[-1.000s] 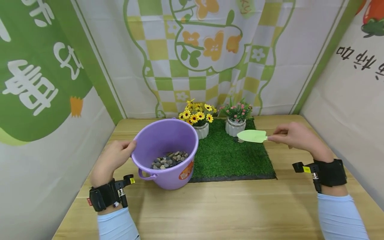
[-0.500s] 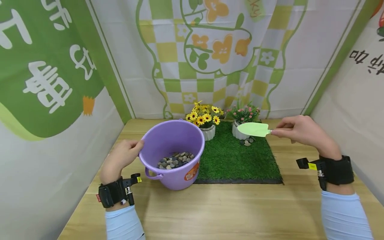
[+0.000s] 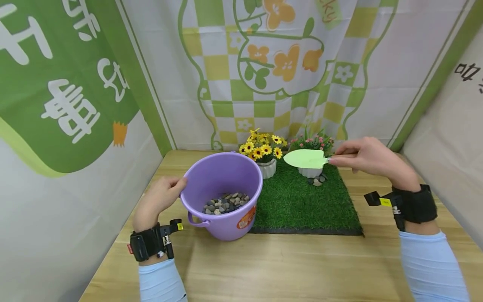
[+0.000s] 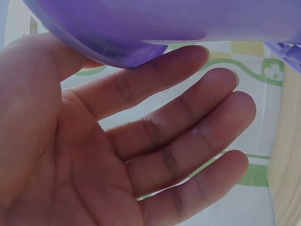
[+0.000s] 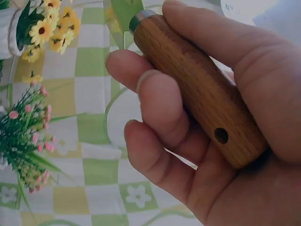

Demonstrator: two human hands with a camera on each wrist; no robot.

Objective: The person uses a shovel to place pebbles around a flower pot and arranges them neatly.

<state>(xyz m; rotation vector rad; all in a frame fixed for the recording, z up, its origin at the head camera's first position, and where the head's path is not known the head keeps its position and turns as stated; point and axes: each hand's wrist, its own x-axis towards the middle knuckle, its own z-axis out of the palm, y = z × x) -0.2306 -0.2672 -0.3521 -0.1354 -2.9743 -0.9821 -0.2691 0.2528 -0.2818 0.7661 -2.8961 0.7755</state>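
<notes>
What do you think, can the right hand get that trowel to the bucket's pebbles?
Probably yes: the right hand holds the trowel, the bucket is open on top, and the left hand holds its opposite side. Reaching the pebbles likely means dipping down inside.

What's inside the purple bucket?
Mixed grey and tan pebbles lie at the bottom of the purple bucket. Its near wall covers the closest part, so what lies there cannot be seen.
</notes>
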